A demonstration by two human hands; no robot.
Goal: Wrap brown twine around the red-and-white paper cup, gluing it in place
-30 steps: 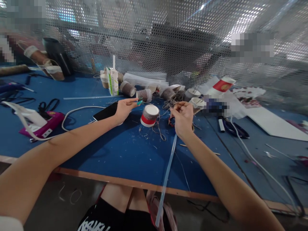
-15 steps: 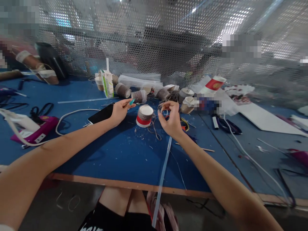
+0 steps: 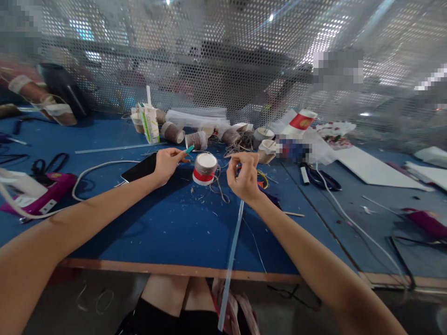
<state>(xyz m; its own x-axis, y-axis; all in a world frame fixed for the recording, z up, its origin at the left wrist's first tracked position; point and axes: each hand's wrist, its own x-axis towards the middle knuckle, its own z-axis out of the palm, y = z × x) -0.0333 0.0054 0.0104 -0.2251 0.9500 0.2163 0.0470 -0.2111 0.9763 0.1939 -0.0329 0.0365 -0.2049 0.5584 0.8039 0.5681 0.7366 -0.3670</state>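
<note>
An upturned paper cup (image 3: 204, 169), part wrapped in brown twine with a red band at its base, stands on the blue table (image 3: 167, 223) between my hands. My left hand (image 3: 168, 163) lies just left of it, fingers curled, thumb and forefinger pinching a thin strand. My right hand (image 3: 244, 178) is raised to the cup's right, fingers pinched on twine (image 3: 219, 188) that trails down to the cup. A long clear glue stick (image 3: 230, 265) runs from under my right hand past the table's front edge.
A black phone (image 3: 139, 168) lies beside my left wrist. Behind the cup are several twine-wrapped cups (image 3: 197, 138), a juice carton (image 3: 149, 123) and a red-and-white cup (image 3: 301, 121). A magenta glue gun (image 3: 52, 188) with white cable sits left; scissors (image 3: 319, 179) lie right. A perforated screen (image 3: 223, 60) closes the back.
My right hand has moved left toward the cup and closed tighter on the twine. The view has swung slightly, sliding everything leftward. My left hand keeps its pinch.
</note>
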